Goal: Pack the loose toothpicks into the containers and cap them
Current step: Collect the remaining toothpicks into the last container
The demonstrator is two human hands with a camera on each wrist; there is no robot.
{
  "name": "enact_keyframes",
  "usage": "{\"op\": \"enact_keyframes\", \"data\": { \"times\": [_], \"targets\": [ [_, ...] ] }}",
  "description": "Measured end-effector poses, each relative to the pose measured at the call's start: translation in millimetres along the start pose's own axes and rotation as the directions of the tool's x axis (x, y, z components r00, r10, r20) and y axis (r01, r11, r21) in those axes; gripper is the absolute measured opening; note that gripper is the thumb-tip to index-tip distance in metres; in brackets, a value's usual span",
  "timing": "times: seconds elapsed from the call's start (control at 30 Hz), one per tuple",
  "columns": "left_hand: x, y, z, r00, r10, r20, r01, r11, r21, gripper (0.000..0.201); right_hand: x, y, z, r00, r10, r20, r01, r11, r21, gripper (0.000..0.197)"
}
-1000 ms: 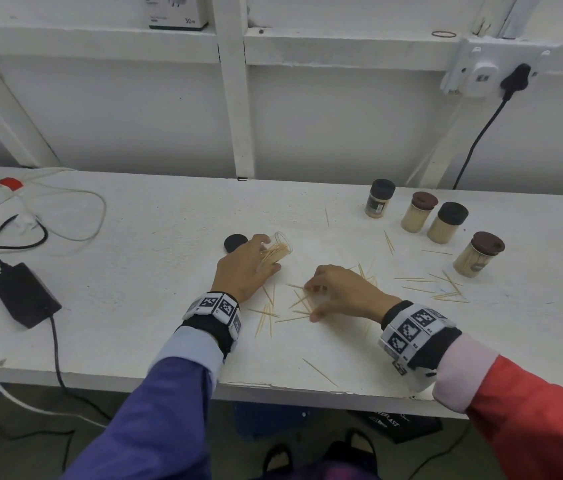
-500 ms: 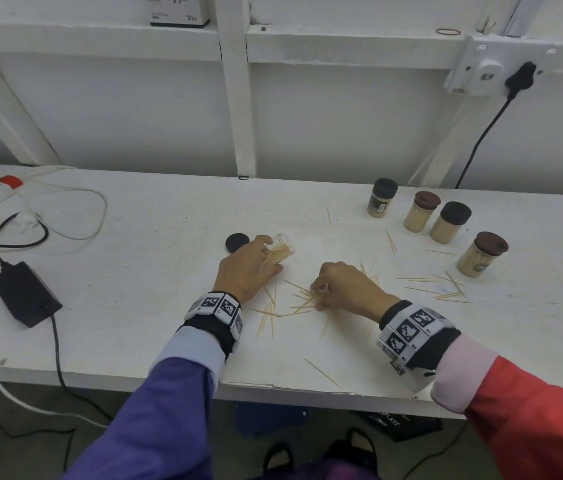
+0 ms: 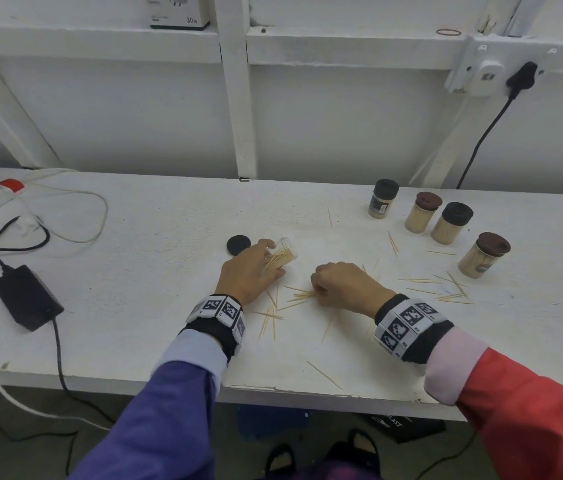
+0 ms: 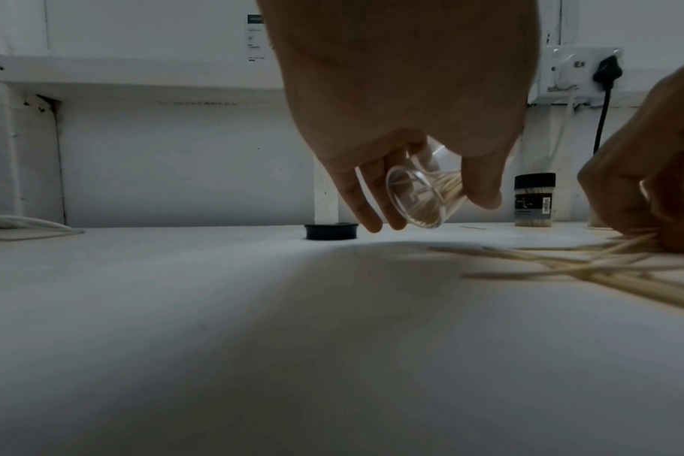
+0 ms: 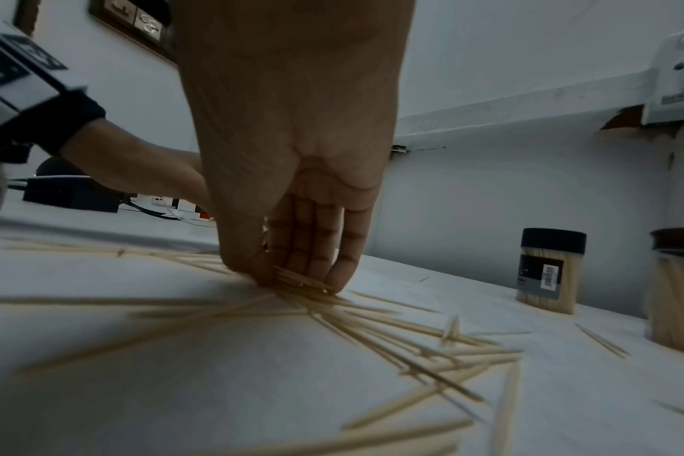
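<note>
My left hand (image 3: 256,271) (image 4: 418,197) grips a clear open container (image 3: 282,256) (image 4: 422,197), tilted with its mouth to the far right and partly filled with toothpicks. Its black cap (image 3: 238,244) (image 4: 331,231) lies on the table just left of the hand. My right hand (image 3: 335,284) (image 5: 293,274) is down on the table, thumb and fingers pinching a small bunch of loose toothpicks (image 3: 299,295) (image 5: 305,285). More loose toothpicks (image 3: 446,289) (image 5: 430,342) lie scattered around both hands and further right.
Four capped containers full of toothpicks stand at the back right: one black-capped (image 3: 382,202), one brown-capped (image 3: 423,212), another black-capped (image 3: 451,223), another brown-capped (image 3: 484,254). A black power adapter (image 3: 27,297) and cables (image 3: 65,216) lie at the left. The table's front edge (image 3: 307,398) is close.
My right hand has drawn left and closed its fingers, sweeping toothpicks together into a pinch. The left hand with the container has stayed in place.
</note>
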State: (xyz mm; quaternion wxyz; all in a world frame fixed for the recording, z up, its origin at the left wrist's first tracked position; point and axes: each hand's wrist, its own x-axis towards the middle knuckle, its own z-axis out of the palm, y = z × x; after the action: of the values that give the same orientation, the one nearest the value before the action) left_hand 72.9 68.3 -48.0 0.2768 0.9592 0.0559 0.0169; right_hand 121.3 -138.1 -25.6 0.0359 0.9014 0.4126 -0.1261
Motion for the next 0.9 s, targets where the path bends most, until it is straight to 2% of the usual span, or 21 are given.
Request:
{"op": "enact_keyframes", "data": {
  "times": [0.2,0.3,0.5,0.57,0.67,0.77,0.9],
  "targets": [
    [-0.2,0.1,0.0,1.0,0.008,0.008,-0.008,1.0,0.0,0.053,-1.5,5.9,-0.9,0.999,-0.014,-0.03,0.015,0.999,0.04,0.009],
    [-0.2,0.0,-0.1,1.0,0.012,0.012,-0.012,1.0,0.009,0.054,-3.0,13.1,-12.7,0.998,0.03,-0.055,-0.021,0.988,0.155,0.014],
    [0.4,1.7,-0.6,1.0,0.01,0.024,-0.01,1.0,0.008,0.055,5.6,25.0,-47.9,0.987,0.103,-0.125,-0.052,0.932,0.359,0.01],
    [0.0,2.2,-0.8,0.999,0.01,0.033,-0.01,1.0,0.0,0.056,10.7,28.5,-55.6,0.978,0.129,-0.163,-0.069,0.941,0.332,0.013],
    [-0.5,2.6,-0.3,0.999,0.021,0.05,-0.019,1.0,-0.021,0.057,16.6,25.7,-62.4,0.979,0.132,-0.157,-0.104,0.979,0.178,0.011],
    [-0.6,3.6,0.1,0.998,0.024,0.061,-0.021,0.999,-0.047,0.057,24.2,14.3,-66.7,0.984,0.073,-0.163,-0.066,0.997,0.048,0.011],
    [-1.1,5.5,0.1,0.997,0.038,0.073,-0.033,0.997,-0.072,0.059,37.3,-2.3,-73.5,0.982,0.015,-0.188,-0.015,1.0,0.002,0.012]
  ]
}}
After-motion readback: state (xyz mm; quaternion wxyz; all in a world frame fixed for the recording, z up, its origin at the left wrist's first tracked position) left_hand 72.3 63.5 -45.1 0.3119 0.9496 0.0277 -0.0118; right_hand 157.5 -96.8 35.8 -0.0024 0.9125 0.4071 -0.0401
